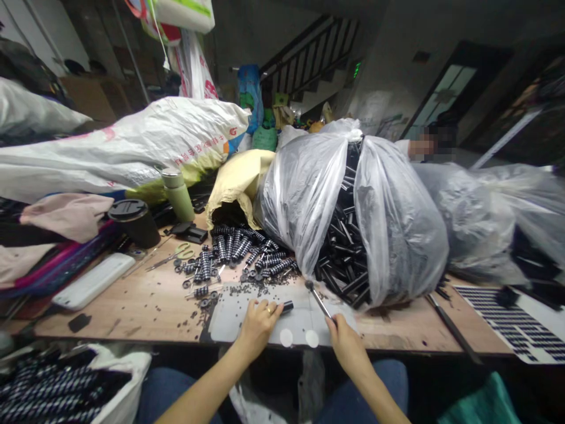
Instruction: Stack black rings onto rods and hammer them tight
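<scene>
My left hand [258, 324] is closed around a short black tube [288, 306], whose end sticks out past the fingers over a pale grey mat [229, 321]. In my right hand [346, 341] is a thin metal rod [321, 302] with a round black piece on its far end, tilted up and to the left. The rod and the tube are apart. Two white round spots [286, 338] show at the mat's front edge. Beyond the mat lies a heap of black-and-silver ringed rollers [233, 244], with small black washers [252, 275] and bits scattered around it.
A big clear plastic bag [397, 224] spills black tubes [346, 259] behind the mat. Scissors [176, 254], a black cup [135, 222], a green bottle [177, 194] and a white case [94, 281] stand left. At right lie a long dark tool [454, 330] and a striped sheet [507, 321].
</scene>
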Motion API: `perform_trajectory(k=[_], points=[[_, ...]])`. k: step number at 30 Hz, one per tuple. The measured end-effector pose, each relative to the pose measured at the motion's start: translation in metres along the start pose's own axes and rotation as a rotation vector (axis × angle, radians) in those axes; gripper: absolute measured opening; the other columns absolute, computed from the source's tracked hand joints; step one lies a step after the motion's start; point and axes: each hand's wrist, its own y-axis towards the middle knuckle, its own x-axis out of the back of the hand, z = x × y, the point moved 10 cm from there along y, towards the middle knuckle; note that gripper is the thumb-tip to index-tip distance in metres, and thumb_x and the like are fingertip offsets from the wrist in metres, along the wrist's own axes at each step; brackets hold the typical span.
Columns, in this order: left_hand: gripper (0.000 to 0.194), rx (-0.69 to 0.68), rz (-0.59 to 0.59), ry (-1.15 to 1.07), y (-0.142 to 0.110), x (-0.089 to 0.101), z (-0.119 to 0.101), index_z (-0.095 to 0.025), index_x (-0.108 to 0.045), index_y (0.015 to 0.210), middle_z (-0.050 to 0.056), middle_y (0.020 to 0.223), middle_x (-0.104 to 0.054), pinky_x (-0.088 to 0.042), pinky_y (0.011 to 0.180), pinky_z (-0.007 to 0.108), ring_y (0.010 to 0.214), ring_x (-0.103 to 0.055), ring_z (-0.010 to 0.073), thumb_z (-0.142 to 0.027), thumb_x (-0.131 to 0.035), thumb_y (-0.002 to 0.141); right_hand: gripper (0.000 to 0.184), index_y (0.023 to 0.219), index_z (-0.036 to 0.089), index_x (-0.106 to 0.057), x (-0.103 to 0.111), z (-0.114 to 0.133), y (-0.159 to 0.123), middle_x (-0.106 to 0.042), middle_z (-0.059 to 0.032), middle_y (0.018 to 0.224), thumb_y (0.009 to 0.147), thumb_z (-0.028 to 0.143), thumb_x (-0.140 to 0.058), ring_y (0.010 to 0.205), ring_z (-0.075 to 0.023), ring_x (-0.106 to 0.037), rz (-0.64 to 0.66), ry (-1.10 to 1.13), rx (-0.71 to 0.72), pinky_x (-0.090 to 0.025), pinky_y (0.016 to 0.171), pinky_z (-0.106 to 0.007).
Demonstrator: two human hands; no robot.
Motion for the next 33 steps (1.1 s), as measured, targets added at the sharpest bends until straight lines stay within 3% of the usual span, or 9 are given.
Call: perform_trajectory(k=[3,7,10,15,19,24,27,30,33], points=[[0.034,0.016,-0.001,0.003,0.0,-0.004,0.002,-0.02,-0.051,0.114,0.006,0.097,-0.061,-0.035,0.081,0.041,0.089,-0.052,0.0192,-0.007,-0.042,0.083,0.034,0.076,0.022,-0.042,-0.005,0.021,-0.015,-0.059,-0.0012,0.061,0.092,0.037,-0.016,0.059,-0.0164,-0.06,0.055,0.216,0.077,-0.037,0.053,-0.023],[0.034,0.052,0.024,0.036,0.0,-0.012,0.001,-0.02,-0.051,0.114,0.006,0.1,-0.062,-0.035,0.082,0.041,0.093,-0.053,0.0203,-0.009,-0.038,0.085,0.043,0.072,0.022,-0.041,-0.014,0.036,-0.025,-0.057,-0.0025,0.052,0.09,0.044,-0.009,0.05,-0.0198,-0.059,0.137,0.15,0.072,-0.032,0.046,-0.025],[0.035,0.079,0.014,0.062,0.001,-0.014,-0.009,-0.013,-0.046,0.12,0.01,0.114,-0.057,-0.03,0.092,0.044,0.11,-0.046,0.0227,-0.018,-0.036,0.087,0.042,0.071,0.022,-0.04,0.01,0.054,-0.024,-0.055,-0.0014,0.051,0.09,0.045,-0.01,0.048,-0.0182,-0.057,0.06,0.242,0.113,-0.032,0.046,-0.024],[0.061,0.037,0.061,-0.018,-0.003,-0.025,-0.035,-0.003,-0.03,0.131,0.018,0.135,-0.036,-0.018,0.103,0.043,0.128,-0.024,0.027,-0.04,-0.037,0.083,0.035,0.073,0.022,-0.043,0.057,0.1,-0.033,-0.053,0.001,0.053,0.091,0.04,-0.018,0.045,-0.0132,-0.052,-0.066,0.471,0.249,-0.035,0.045,-0.021],[0.063,0.054,0.081,-0.118,-0.01,-0.034,-0.036,0.0,-0.026,0.132,0.021,0.134,-0.035,-0.019,0.103,0.045,0.128,-0.024,0.0294,-0.034,-0.037,0.081,0.038,0.074,0.022,-0.046,0.036,0.115,-0.041,-0.058,-0.0017,0.056,0.091,0.037,-0.016,0.046,-0.014,-0.055,-0.033,0.424,0.301,-0.034,0.044,-0.021],[0.064,0.045,0.081,-0.146,-0.009,-0.037,-0.031,0.0,-0.023,0.133,0.021,0.137,-0.03,-0.024,0.101,0.045,0.128,-0.023,0.0311,-0.03,-0.038,0.079,0.038,0.075,0.022,-0.05,-0.023,0.112,-0.046,-0.064,-0.0039,0.056,0.091,0.035,-0.019,0.046,-0.02,-0.06,0.187,0.054,0.302,-0.027,0.041,-0.025],[0.055,0.076,0.069,-0.16,-0.002,-0.034,-0.026,-0.001,-0.034,0.128,0.022,0.127,-0.043,-0.034,0.094,0.045,0.119,-0.037,0.0306,-0.023,-0.041,0.078,0.038,0.075,0.023,-0.047,-0.014,0.104,-0.04,-0.063,-0.0015,0.058,0.092,0.037,-0.016,0.052,-0.0193,-0.063,0.128,0.096,0.273,-0.03,0.045,-0.025],[0.038,0.19,0.102,-0.174,0.003,-0.029,-0.02,-0.009,-0.05,0.114,0.015,0.1,-0.06,-0.044,0.08,0.038,0.095,-0.054,0.0236,-0.008,-0.037,0.078,0.041,0.073,0.024,-0.044,0.002,0.081,-0.025,-0.061,-0.0002,0.056,0.092,0.042,-0.013,0.053,-0.0186,-0.062,0.044,0.126,0.198,-0.032,0.047,-0.025],[0.029,0.216,0.12,-0.233,0.006,-0.016,-0.016,-0.016,-0.056,0.104,0.007,0.084,-0.06,-0.047,0.07,0.03,0.08,-0.055,0.0192,-0.01,-0.039,0.081,0.041,0.072,0.024,-0.043,0.004,0.047,-0.008,-0.061,-0.0007,0.056,0.091,0.046,-0.014,0.053,-0.0194,-0.062,0.019,0.042,0.132,-0.032,0.046,-0.025]])
